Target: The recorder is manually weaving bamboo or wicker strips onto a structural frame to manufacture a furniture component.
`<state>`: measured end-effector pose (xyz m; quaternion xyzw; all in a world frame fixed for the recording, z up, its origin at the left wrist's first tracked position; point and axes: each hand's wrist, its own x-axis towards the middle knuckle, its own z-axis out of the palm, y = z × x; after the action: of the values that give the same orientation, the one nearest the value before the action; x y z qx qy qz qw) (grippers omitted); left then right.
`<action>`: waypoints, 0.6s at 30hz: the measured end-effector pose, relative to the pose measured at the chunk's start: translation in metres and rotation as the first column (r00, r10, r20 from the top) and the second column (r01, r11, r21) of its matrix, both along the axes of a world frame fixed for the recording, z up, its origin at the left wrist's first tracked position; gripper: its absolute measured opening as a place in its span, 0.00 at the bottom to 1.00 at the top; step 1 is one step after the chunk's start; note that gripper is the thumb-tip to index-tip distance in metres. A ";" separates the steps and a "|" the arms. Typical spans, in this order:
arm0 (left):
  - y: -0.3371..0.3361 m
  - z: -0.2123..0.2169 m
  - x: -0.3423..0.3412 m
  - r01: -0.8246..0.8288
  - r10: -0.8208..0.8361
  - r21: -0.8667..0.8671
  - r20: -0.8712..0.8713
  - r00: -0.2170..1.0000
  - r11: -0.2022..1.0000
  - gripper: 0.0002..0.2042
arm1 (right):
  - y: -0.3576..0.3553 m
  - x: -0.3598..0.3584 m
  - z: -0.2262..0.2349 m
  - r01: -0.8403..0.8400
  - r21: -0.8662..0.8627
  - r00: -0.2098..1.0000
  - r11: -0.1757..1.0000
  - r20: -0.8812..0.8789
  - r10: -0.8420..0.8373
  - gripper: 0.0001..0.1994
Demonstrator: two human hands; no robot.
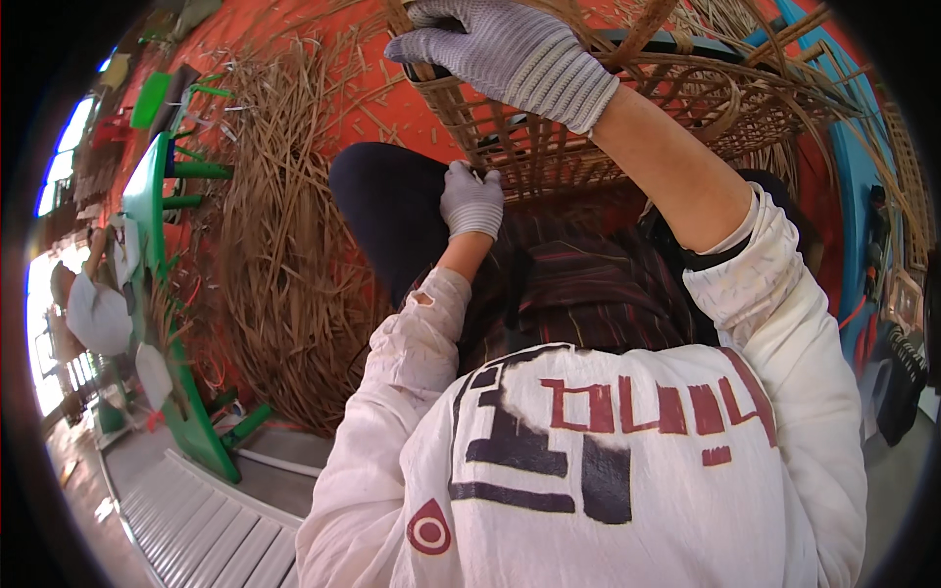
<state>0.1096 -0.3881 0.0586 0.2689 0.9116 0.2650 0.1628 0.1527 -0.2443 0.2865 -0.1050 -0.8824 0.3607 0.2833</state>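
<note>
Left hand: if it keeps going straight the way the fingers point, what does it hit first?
The left hand points up-frame at the basket and already seems to touch its lower edge, so the woven strips come first. Depth is unclear.

Gloved hands [510,59] on woven basket [627,127]

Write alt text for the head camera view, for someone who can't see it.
Two hands in grey gloves work on a half-woven basket held over the person's lap: the right hand grips its top rim and the left hand pinches a strip at its lower edge. A pile of loose strips lies on the orange floor to the left, beside a green bench.
</note>
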 end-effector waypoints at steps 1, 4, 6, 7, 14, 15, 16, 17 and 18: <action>0.001 -0.001 -0.001 0.027 -0.027 0.009 -0.009 1.000 1.000 0.20 | 0.000 0.001 0.000 -0.002 -0.009 0.999 1.000 -0.042 0.002 0.15; 0.003 -0.004 -0.004 0.057 -0.058 -0.032 -0.015 0.998 0.998 0.18 | 0.000 0.002 0.002 0.007 0.033 0.999 0.999 -0.035 -0.005 0.15; 0.003 -0.008 -0.005 0.050 -0.051 -0.035 -0.032 0.998 0.998 0.18 | 0.000 0.004 0.003 0.006 0.016 1.000 1.000 -0.007 -0.006 0.15; 0.003 -0.009 -0.005 0.059 -0.059 -0.020 -0.041 0.997 0.998 0.17 | 0.000 0.005 0.004 0.007 0.001 1.000 1.000 0.020 -0.007 0.15; 0.011 -0.008 -0.005 0.043 -0.046 -0.052 -0.070 0.997 0.998 0.18 | 0.006 -0.006 0.009 -0.003 -0.045 1.000 0.999 0.020 0.004 0.15; 0.013 -0.007 -0.007 0.044 -0.047 -0.056 -0.065 0.997 0.997 0.18 | 0.009 -0.005 0.010 -0.018 -0.030 0.998 0.999 0.052 0.019 0.15; 0.016 -0.005 -0.009 0.046 -0.048 -0.038 -0.068 0.997 0.998 0.18 | 0.013 -0.006 0.012 -0.035 -0.012 0.996 0.999 0.083 0.036 0.15; 0.017 -0.006 -0.008 0.049 -0.052 -0.054 -0.061 0.997 0.997 0.18 | 0.012 -0.005 0.010 -0.030 -0.010 0.996 0.999 0.083 0.031 0.15; 0.020 -0.004 -0.009 0.040 -0.045 -0.064 -0.066 0.997 0.997 0.19 | 0.013 -0.007 0.010 -0.026 -0.002 0.999 1.000 0.039 0.026 0.16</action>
<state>0.1006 -0.3684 0.0541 0.2918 0.9184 0.2238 0.1459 0.1457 -0.2318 0.2968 -0.1006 -0.8889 0.3628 0.2610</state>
